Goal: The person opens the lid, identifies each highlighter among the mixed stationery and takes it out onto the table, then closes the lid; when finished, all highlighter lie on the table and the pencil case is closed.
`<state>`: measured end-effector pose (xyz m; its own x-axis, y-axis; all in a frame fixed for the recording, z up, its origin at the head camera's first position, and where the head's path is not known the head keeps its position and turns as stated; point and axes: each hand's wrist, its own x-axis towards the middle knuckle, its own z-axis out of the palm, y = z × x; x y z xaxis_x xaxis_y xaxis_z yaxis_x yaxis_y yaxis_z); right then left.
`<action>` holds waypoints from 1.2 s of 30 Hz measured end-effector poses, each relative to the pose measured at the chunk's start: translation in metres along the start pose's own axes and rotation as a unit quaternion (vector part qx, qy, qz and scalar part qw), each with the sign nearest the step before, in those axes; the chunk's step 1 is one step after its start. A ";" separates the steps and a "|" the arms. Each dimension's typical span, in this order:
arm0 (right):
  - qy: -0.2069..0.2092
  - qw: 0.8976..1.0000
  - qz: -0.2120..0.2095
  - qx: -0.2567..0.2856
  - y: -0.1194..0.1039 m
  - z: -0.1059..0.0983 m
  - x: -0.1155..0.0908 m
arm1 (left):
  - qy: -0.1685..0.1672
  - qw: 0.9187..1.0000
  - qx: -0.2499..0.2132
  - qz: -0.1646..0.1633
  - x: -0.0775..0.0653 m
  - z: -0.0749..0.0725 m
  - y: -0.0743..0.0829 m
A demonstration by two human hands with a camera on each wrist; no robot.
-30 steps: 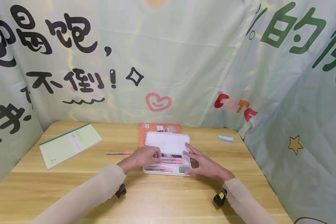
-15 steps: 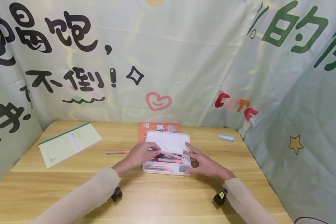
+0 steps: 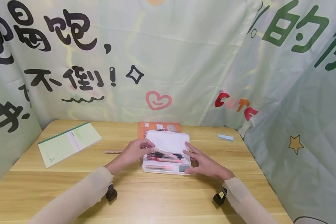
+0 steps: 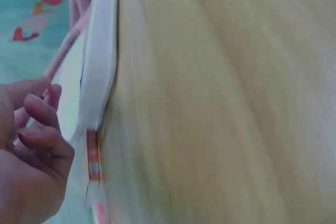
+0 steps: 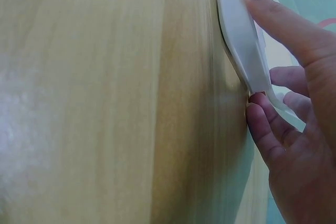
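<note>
A white pencil case [image 3: 168,141] lies on the table with its lid raised, several pens inside. My left hand [image 3: 131,153] pinches a slim pink pen [image 3: 165,152] between thumb and fingers. That pen slants over the case's left part, its far end low among the others; the left wrist view also shows the pen [image 4: 64,51] leading away from the fingertips. At the case's right end, my right hand [image 3: 207,164] holds it, thumb on the front rim and fingers spread toward the lid. In the right wrist view, other fingers [image 5: 262,129] curl around the case's end.
Left of the case, another pen [image 3: 112,152] lies on the table, partly behind my left hand. An orange notebook [image 3: 144,128] sits under the lid. A pale green notebook [image 3: 70,144] is at the left. A light blue strip [image 3: 225,137] lies at the back right.
My left hand has moved left and slightly up from inside the case, and a pink pen now shows in its fingers. The right hand has stayed put.
</note>
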<state>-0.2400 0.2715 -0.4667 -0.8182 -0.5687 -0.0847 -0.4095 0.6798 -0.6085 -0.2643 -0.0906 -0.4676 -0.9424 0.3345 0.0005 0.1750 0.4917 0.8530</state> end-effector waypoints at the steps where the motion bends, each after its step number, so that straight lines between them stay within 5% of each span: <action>1: 0.000 1.000 0.001 0.000 0.000 0.000 0.000 | 0.001 1.000 -0.007 -0.005 -0.001 -0.004 -0.002; 10: -0.003 1.000 0.004 0.002 -0.001 -0.001 0.001 | 0.018 0.995 -0.076 -0.055 -0.018 -0.057 -0.020; 16: -0.004 1.000 0.004 0.007 -0.002 -0.002 0.000 | 0.039 0.997 -0.060 -0.040 -0.041 -0.093 -0.041; 20: -0.005 1.000 0.003 0.008 -0.002 -0.002 0.000 | 0.061 0.996 -0.032 -0.060 -0.059 -0.110 -0.056; 27: -0.007 1.000 0.000 0.010 0.000 -0.002 0.000 | 0.073 0.993 -0.025 -0.089 -0.084 -0.125 -0.079; 36: -0.007 1.000 0.006 0.009 0.000 -0.002 0.001 | 0.057 0.994 0.019 -0.094 -0.096 -0.124 -0.093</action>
<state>-0.2416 0.2718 -0.4656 -0.8166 -0.5678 -0.1035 -0.3930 0.6783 -0.6208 -0.2251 -0.2682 -0.4827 -0.9852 0.1422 -0.0953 0.0022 0.5673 0.8235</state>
